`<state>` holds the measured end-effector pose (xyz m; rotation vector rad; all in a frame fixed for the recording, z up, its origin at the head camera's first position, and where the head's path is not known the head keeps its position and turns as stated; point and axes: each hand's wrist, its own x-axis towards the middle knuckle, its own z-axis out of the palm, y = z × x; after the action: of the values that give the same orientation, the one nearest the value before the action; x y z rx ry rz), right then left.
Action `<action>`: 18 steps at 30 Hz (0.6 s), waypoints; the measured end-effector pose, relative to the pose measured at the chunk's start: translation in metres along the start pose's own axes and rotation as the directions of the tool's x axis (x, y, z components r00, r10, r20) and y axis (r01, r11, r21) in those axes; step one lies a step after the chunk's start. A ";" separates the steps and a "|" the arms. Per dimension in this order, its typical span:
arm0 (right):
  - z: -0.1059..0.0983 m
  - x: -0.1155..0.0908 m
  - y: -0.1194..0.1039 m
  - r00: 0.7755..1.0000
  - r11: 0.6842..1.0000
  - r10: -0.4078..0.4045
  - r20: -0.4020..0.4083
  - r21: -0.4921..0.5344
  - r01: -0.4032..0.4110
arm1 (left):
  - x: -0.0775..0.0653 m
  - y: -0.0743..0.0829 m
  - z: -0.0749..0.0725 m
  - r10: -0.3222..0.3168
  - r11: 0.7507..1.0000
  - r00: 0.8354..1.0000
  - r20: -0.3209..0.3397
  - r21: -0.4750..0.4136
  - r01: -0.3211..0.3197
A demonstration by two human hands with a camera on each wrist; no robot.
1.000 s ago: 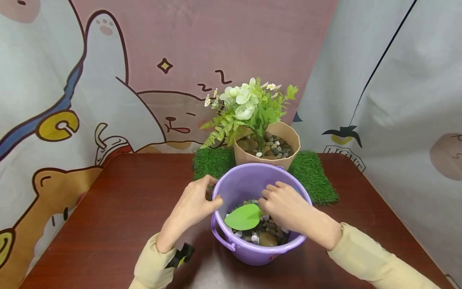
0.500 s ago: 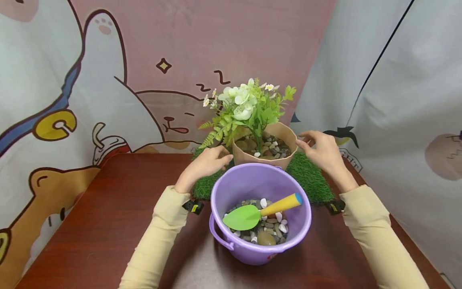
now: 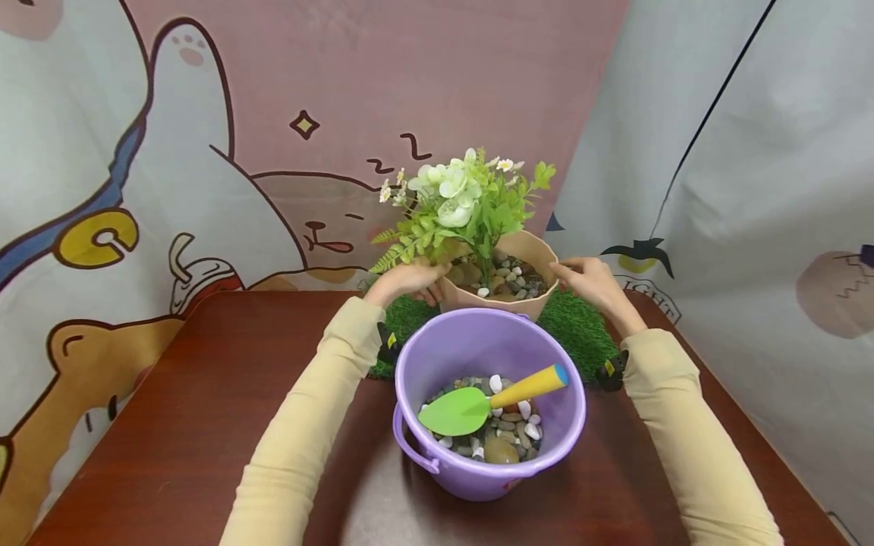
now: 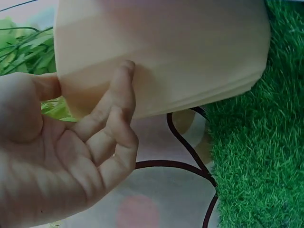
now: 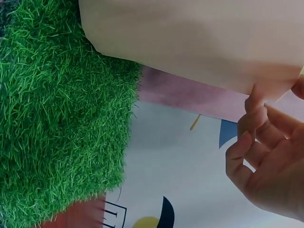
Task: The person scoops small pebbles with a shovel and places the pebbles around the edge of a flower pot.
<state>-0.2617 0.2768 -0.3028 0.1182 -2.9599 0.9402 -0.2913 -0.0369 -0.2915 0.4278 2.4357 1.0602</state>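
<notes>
A tan flowerpot (image 3: pixel 529 247) with scalloped rim holds pebbles (image 3: pixel 514 282) and a bunch of white flowers (image 3: pixel 456 199) with green leaves. My left hand (image 3: pixel 411 280) grips its left rim, thumb over the edge and fingers against the outer wall, as the left wrist view shows. On the opposite side, my right hand (image 3: pixel 594 285) pinches the rim between thumb and fingers; in the right wrist view the other fingers curl beneath. In front stands a purple bucket (image 3: pixel 471 476), where a toy trowel (image 3: pixel 456 411) with green blade and yellow handle lies on pebbles (image 3: pixel 501 451).
Under the pot lies a mat of artificial grass (image 3: pixel 576 334). The brown table (image 3: pixel 259 379) spreads out to either side. Behind it hangs a printed cartoon cloth (image 3: pixel 382 91). The bucket's handle (image 3: pixel 413 453) hangs down at its left.
My right hand has let go of the trowel, leaving it in the bucket, and moved to the pot's right rim. My left hand has gone from the bucket's rim to the pot's left rim.
</notes>
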 end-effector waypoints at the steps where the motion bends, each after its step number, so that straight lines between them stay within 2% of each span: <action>1: 0.000 0.001 0.000 1.000 1.000 0.000 0.004 0.006 0.000 | 0.001 0.000 0.000 -0.001 1.000 1.000 0.003 -0.001 0.001; 8: 0.004 0.008 0.000 1.000 1.000 -0.013 -0.007 0.024 0.013 | 0.008 0.004 -0.001 0.001 1.000 1.000 -0.008 -0.027 -0.001; 13: 0.006 0.014 0.001 0.999 0.998 -0.048 -0.017 0.038 0.049 | 0.011 0.009 -0.002 -0.075 0.993 0.997 0.011 -0.085 0.076; 18: 0.008 0.017 0.001 0.993 0.997 -0.071 -0.094 -0.004 0.071 | 0.012 0.017 -0.004 -0.111 0.991 0.993 0.050 -0.072 0.114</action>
<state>-0.2793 0.2717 -0.3090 0.1728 -2.8495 0.9104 -0.3015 -0.0228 -0.2801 0.2837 2.3417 1.0767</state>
